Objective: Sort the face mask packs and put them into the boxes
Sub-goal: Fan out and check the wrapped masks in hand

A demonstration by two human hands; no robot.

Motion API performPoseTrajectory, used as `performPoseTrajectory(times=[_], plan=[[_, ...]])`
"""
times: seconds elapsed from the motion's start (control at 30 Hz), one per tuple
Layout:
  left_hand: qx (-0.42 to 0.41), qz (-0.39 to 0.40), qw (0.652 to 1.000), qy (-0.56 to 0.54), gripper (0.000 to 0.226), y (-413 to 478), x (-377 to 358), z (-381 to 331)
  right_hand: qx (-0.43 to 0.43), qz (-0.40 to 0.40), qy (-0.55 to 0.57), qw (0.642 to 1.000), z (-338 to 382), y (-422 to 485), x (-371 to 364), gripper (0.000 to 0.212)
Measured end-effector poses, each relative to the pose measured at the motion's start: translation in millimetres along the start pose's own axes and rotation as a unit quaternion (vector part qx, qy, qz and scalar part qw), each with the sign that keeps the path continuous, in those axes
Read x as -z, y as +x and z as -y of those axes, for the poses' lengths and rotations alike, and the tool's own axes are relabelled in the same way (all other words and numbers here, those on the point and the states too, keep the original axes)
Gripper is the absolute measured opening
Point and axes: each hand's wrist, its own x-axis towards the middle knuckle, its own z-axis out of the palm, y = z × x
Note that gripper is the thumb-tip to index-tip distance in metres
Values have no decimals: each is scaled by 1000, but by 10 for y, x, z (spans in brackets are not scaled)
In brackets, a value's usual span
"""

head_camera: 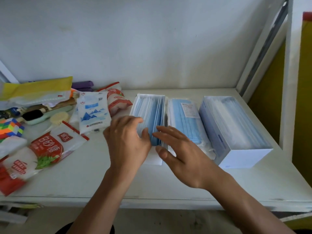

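Note:
A white open box (141, 98) at the middle of the shelf holds several blue face mask packs (152, 112) standing on edge. My left hand (126, 141) rests on the near left end of this box, fingers curled against the packs. My right hand (179, 149) is at the near right end, fingers spread and touching the packs' edges. Right of it lies a loose bundle of blue masks in clear wrap (187, 119). Farther right stands a second open box (236, 149) filled with pale wrapped mask packs (234, 119).
The shelf's left side is cluttered: sugar bags (49, 147), a white and blue bag (92, 112), a colourful cube (11, 129), a brush (33, 115), yellow folders (37, 86). A white shelf post (287, 81) stands at the right. The shelf's front edge (152, 200) is near me.

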Motion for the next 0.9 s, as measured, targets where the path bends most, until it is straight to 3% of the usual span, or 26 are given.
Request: performPoseTrajectory(times=[0.1, 0.37, 0.57, 0.67, 0.9], plan=[[41, 23, 997, 54, 38, 11, -11, 36, -3, 9, -33, 999, 42, -19, -26, 47], [30, -1, 998, 47, 24, 76, -58, 39, -27, 12, -30, 999, 77, -10, -36, 49], [61, 83, 991, 85, 34, 145, -23, 3, -33, 18, -20, 999, 74, -3, -32, 51], [78, 118, 985, 96, 28, 187, -7, -12, -31, 19, -21, 999, 65, -4, -31, 50], [105, 46, 993, -5, 17, 211, 13, 49, -28, 12, -30, 999, 46, 3, -39, 49]])
